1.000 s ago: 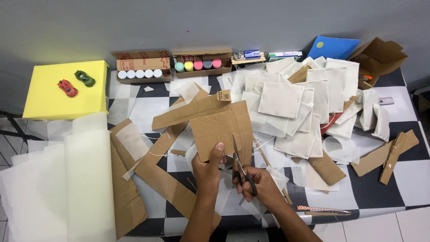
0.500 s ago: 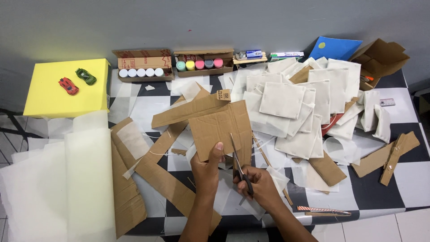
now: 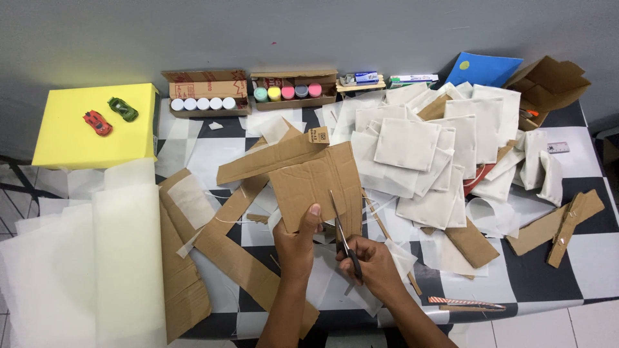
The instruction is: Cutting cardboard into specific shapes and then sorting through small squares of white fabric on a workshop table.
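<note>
Cardboard sheet sits at the middle of the checkered table, pinched at its lower edge by the left hand, thumb on top. The right hand grips scissors, blades up into the sheet's lower edge. Cardboard strips lie left, white fabric squares right, paint jars behind, toy cars on a yellow box.

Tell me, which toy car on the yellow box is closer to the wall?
The green toy car. It sits farther back on the yellow box, toward the wall, to the right of the red toy car, which lies nearer the person.
</note>
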